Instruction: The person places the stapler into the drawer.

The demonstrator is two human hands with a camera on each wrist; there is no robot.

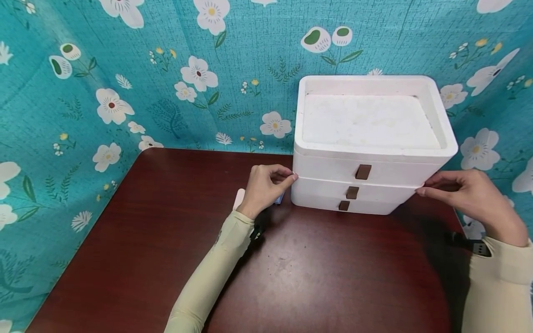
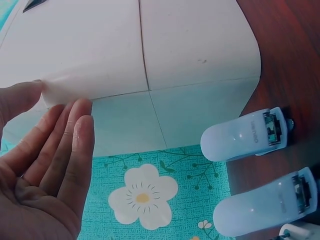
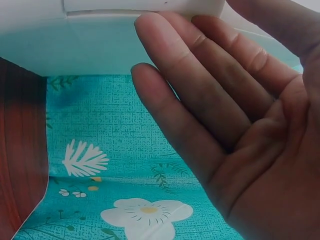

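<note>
A white drawer unit (image 1: 372,118) with a shallow tray top and brown pull tabs stands at the back right of the table. My left hand (image 1: 266,187) holds its left front corner near a drawer seam, thumb on the front and fingers at the side. In the left wrist view, the left thumb and fingertips meet the unit's edge (image 2: 70,85). At the opposite front corner, my right hand (image 1: 474,196) grips with thumb and fingers. Close up in the right wrist view, the right fingers (image 3: 200,85) lie against the unit's side (image 3: 100,45); the thumb's tip is out of frame.
Beside the unit's left side lie two pale stapler-like things (image 2: 245,135), largely hidden by my left hand in the head view. A dark red wooden table (image 1: 145,240) bears everything. Flowered teal cloth (image 1: 158,83) hangs close behind and at the sides.
</note>
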